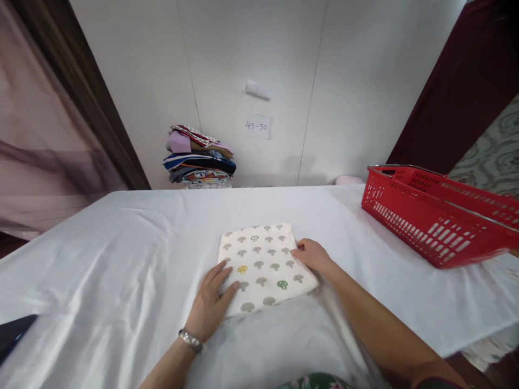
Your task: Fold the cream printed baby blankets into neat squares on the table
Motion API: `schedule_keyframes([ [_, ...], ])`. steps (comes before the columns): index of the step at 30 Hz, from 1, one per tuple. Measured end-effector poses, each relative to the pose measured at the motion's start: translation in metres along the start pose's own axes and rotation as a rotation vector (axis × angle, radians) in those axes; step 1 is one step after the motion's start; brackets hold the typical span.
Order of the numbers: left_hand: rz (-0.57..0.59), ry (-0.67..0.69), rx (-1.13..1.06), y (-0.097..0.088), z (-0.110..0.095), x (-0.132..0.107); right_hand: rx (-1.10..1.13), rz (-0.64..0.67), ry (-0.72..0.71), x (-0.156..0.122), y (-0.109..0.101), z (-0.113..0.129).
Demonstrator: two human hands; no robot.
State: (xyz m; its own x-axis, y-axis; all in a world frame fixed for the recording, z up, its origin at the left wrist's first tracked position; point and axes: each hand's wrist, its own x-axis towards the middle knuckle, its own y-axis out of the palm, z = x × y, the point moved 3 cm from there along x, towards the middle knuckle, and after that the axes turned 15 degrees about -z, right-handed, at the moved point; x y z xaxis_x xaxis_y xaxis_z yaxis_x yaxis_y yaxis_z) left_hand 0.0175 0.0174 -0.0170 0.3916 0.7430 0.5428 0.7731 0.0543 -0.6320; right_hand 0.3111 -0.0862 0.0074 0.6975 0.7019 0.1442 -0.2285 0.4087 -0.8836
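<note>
A folded white cloth point(267, 265) printed with grey, yellow and green mushrooms lies on the white-covered table in front of me. My left hand point(211, 297) rests at its left edge, fingers stretched out and the thumb lying on top of the print. At the opposite edge, my right hand point(314, 255) pinches the cloth's side between thumb and curled fingers. Whitish, see-through material that looks like plastic point(284, 340) spreads between the cloth and my body; its outline is blurred.
A red plastic basket point(425, 221) with metal handles stands at the right. Folded clothes point(200, 156) are stacked beyond the table's far edge, by the wall. A paper marked "45-50" point(258, 126) hangs there. A dark object point(16, 335) sits at the left edge.
</note>
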Motion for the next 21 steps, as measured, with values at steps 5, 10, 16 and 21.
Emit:
schedule_keyframes([
  [5,-0.016,0.022,0.0,-0.0005,0.001,0.0003,0.08,0.034,0.037,0.0031,0.0027,-0.0012],
  [10,-0.026,0.042,0.002,-0.0006,0.0012,0.0007,0.152,-0.038,0.034,0.0017,0.0031,-0.0008],
  [16,-0.024,0.026,-0.004,-0.0009,0.0015,0.0008,0.128,-0.104,0.014,-0.0018,0.0009,0.0026],
  [21,0.007,0.017,0.013,-0.0002,-0.0014,-0.0001,0.135,-0.155,-0.029,-0.0042,-0.0016,0.0023],
])
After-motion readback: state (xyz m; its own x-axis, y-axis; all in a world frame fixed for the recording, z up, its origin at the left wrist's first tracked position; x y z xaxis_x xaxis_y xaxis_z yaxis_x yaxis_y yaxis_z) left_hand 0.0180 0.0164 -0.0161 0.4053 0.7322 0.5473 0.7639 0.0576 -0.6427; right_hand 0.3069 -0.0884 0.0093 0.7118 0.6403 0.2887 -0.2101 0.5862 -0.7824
